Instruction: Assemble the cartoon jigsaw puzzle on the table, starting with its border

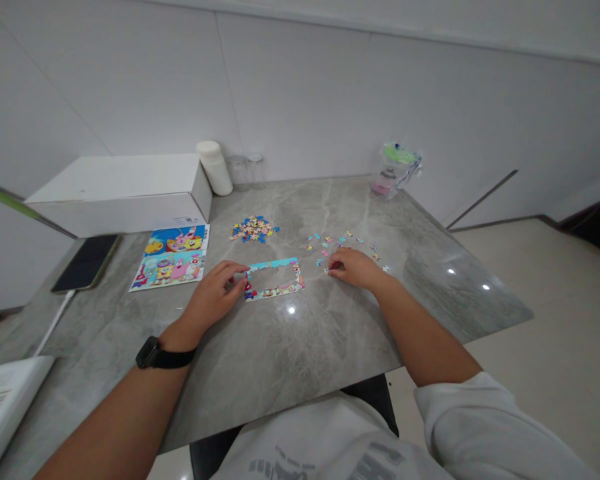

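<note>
A rectangular puzzle frame (300,273) of joined pieces lies on the grey table, its middle unfilled. My left hand (217,293) rests at its left edge, fingers apart, fingertips touching the border. To the right of the frame, my right hand (349,265) has its fingers pinched together low over the table, by a small puzzle piece (326,271); whether it grips one is hidden. Loose pieces (342,240) are scattered around and beyond that hand. Behind the frame sits a heap of mixed puzzle pieces (254,229). A colourful picture sheet (173,259) lies at the left.
A white box (130,183), a white bottle (215,168) and two clear glasses (255,169) stand along the wall. A plastic bag (396,170) is at the back right. On the left lie a phone (87,263) with a cable and a white device (13,400).
</note>
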Demonstrator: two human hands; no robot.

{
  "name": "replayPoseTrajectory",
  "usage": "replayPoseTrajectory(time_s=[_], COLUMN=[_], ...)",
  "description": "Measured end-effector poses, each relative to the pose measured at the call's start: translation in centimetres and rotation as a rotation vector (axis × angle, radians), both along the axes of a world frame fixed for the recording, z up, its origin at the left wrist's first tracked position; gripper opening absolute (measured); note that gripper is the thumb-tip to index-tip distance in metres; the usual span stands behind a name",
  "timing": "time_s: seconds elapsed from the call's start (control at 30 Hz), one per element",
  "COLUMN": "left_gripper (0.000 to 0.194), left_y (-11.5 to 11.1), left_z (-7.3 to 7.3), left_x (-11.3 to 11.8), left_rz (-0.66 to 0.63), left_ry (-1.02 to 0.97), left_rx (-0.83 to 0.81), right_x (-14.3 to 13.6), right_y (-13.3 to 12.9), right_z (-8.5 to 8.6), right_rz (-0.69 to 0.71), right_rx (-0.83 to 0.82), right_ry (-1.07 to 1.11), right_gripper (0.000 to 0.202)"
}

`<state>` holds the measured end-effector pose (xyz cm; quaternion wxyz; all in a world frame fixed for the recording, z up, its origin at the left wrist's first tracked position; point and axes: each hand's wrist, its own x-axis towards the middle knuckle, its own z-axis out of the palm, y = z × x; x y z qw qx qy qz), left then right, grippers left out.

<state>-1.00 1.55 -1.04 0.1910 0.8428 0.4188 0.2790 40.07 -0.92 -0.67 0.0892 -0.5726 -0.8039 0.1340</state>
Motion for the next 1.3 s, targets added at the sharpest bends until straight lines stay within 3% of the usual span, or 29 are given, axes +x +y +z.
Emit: replayPoseTrajectory(time_s=[0.13, 0.27, 0.43, 0.57, 1.07, 1.3], left_gripper=[0.032, 0.033, 0.030, 0.030, 0.029, 0.027], left_y=[0.0, -0.1, -0.1, -0.1, -0.1, -0.3], left_z=[0.0, 0.1, 0.2, 0.1, 0.3, 0.1], left_x=[0.0, 0.0, 0.0, 0.1, 0.1, 0.1], left_rz=[0.005, 0.004, 0.006, 0.003, 0.011, 0.003], left_ry=[0.005, 0.010, -0.002, -0.002, -0.011, -0.035], left_rx=[-0.011, -0.013, -0.005, -0.002, 0.035, 0.039], right_x=[-0.7, -0.3, 3.3, 5.3, 2.7, 2.4], right_y=[-0.1, -0.1, 0.0, 0.0, 0.7, 0.7], right_z=[-0.3, 0.8, 3.2, 3.8, 0.9, 1.0], right_rz=[0.004, -0.016, -0.331, -0.495, -0.285, -0.270], right_rx=[0.003, 0.051, 0.291, 0.417, 0.233, 0.201], right_ry=[0.016, 0.086, 0.241, 0.246, 0.153, 0.153], right_gripper=[0.008, 0.006, 0.017, 0.020, 0.018, 0.019])
